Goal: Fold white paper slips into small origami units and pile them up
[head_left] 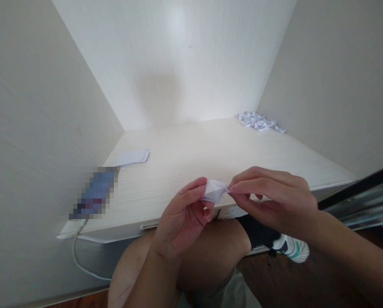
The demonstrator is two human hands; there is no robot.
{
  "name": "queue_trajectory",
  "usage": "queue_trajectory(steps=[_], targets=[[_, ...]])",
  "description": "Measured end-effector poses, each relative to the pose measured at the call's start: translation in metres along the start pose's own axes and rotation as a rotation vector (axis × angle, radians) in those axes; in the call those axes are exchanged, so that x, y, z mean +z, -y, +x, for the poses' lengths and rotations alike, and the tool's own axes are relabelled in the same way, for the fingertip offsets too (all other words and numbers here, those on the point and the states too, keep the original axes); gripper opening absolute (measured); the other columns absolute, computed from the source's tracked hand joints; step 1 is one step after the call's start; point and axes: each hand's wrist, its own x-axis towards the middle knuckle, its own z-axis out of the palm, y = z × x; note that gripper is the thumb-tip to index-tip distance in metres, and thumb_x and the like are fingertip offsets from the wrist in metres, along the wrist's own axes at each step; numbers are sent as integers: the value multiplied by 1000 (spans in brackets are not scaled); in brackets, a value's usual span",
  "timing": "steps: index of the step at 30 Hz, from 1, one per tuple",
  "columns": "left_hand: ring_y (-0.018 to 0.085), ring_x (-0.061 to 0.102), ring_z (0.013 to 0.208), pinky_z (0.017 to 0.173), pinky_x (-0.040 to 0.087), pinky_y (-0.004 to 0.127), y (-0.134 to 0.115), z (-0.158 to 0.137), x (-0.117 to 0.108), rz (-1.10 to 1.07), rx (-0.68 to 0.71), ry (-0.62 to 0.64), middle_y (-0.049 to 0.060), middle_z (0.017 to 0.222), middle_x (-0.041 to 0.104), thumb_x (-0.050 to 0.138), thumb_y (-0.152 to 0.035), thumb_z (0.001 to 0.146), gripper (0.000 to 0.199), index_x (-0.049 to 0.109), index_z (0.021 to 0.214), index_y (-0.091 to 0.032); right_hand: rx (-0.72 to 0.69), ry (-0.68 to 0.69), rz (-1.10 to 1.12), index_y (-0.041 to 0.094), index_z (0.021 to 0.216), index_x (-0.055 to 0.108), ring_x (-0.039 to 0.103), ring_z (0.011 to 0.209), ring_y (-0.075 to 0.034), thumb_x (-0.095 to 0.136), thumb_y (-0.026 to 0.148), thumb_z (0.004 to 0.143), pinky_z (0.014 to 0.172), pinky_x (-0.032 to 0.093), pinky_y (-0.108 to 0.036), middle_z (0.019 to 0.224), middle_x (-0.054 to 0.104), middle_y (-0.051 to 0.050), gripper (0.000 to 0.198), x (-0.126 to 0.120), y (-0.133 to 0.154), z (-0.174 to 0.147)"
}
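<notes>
A small piece of folded white paper [215, 191] is held between both hands, just above the desk's front edge. My left hand [186, 214] grips its left end between thumb and fingers, with the other fingers curled beneath. The narrow right tip is pinched by the thumb and fingertips of my right hand [271, 192]. Creases and flat facets show on the paper's near side; its left end is partly hidden by my left fingers.
A pile of folded white paper pieces [257, 121] lies in the desk's back right corner. Flat white sheets [132, 157] rest at the left, near a pixelated device [96, 192] with a white cable [77, 256]. Panels enclose the white desk [185, 145]. My legs are under its front edge.
</notes>
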Motion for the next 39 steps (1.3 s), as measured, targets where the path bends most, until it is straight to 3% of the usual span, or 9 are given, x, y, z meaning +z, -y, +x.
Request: queue_trajectory(steps=[8,14,20,31,39], targets=[[14,73,68,60,61,22,-4,-1,-3,20,29,50,4,80,80,85,-12,72,13,82,84,-18,-31,35,72,23,101,67,72,77,-14,67,0,88,63,59,-22,91,74,-6,27,-6,10,8],[13,72,59,59,61,21,-7,-3,-5,35,22,122,4,73,79,86,-15,72,11,82,81,-18,19,98,179,23,101,67,71,77,-13,60,-4,88,63,59,-21,92,71,-6,30,-10,19,11],[13,71,54,55,61,19,-7,-1,-12,5,0,219,3,74,79,82,-14,76,10,82,85,-17,-11,198,134,21,109,67,68,77,-10,56,-4,91,64,55,-18,94,69,-5,33,-17,23,18],[14,76,70,67,66,22,-4,0,-11,-4,24,275,4,83,80,85,-15,76,14,81,89,-13,-12,228,45,19,110,67,67,80,-10,69,3,90,65,51,-17,95,72,-4,25,-18,14,16],[13,76,72,68,65,19,-7,0,-16,27,40,295,4,86,81,84,-16,79,13,81,92,-14,27,238,61,18,105,68,60,67,-7,69,10,94,58,46,-17,89,73,-3,14,-15,14,22]])
